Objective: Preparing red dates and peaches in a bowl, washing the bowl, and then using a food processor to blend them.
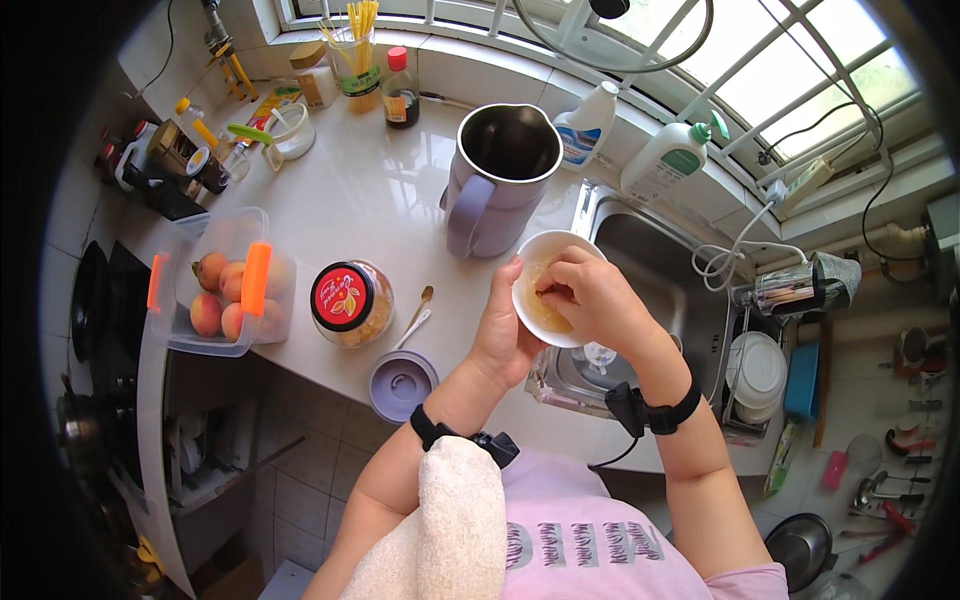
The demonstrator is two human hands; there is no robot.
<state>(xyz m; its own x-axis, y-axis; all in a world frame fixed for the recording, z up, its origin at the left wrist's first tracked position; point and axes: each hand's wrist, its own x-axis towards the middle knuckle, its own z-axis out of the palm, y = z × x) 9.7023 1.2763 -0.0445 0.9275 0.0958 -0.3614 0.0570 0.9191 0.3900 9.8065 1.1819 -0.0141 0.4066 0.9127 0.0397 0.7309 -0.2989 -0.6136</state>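
Observation:
My left hand (504, 334) holds a white bowl (531, 259) tilted over the front edge of the steel sink. Inside the bowl is a pale yellowish content in liquid. The bent fingers of my right hand (581, 292) reach into it; whether they pinch a piece is hidden. Behind the bowl stands a lilac blender jug (499, 199), its top uncovered. To the left on the counter are a glass jar with a red and black lid (343, 296), two small spoons (414, 328) and a round lilac lid (403, 384).
A clear plastic box (172, 330) of peaches sits at the left counter edge. The steel sink (694, 300) lies to the right, with a dish rack of white plates (756, 369) beyond. Two cleaning bottles (664, 161) stand by the window; a sauce bottle (400, 94) and other jars stand behind.

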